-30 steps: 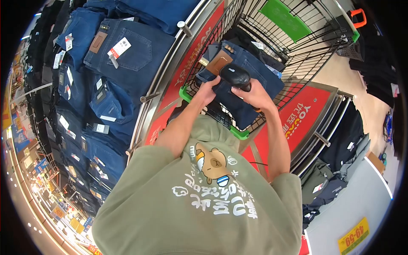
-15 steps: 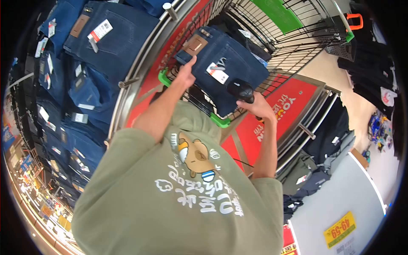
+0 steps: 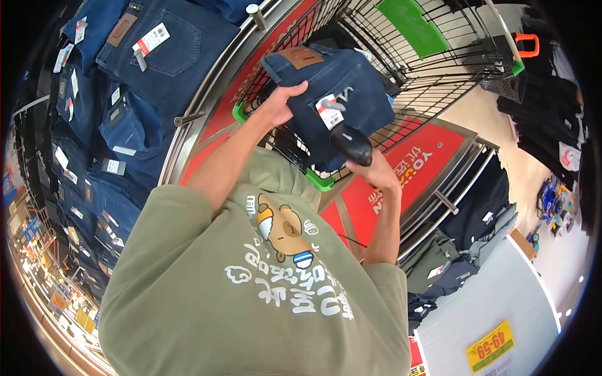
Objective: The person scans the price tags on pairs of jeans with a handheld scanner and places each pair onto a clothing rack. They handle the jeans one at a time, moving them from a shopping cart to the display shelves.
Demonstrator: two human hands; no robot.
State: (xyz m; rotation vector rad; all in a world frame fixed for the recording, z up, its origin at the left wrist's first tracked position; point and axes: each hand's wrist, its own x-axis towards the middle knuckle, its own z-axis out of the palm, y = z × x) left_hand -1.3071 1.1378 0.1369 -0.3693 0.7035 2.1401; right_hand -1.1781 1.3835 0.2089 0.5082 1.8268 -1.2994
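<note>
Left hand (image 3: 283,104) gripping jeans (image 3: 367,94) by the edge, in cart (image 3: 320,181). Tag (image 3: 327,113) on jeans, print too small. Right hand (image 3: 376,170) closed round scanner (image 3: 351,145), head near tag. Red panel (image 3: 439,145): "YO…", rest unclear. Yellow sign (image 3: 491,346): "49-59", inverted.

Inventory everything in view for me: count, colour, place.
Held jeans: one pair, dark blue, over cart
Tag: one, white and red, on held jeans
Handheld scanner: one, black, right hand
Cart: one, black wire with green parts, ahead
Displayed jeans: many, blue, picture left
Folded clothes: several, dark, picture right
Red panels: several, beside cart
Sign: one, yellow, lower right
Shirt: one, olive, worn
Hands: two, bare, left on held jeans, right on scanner
</note>
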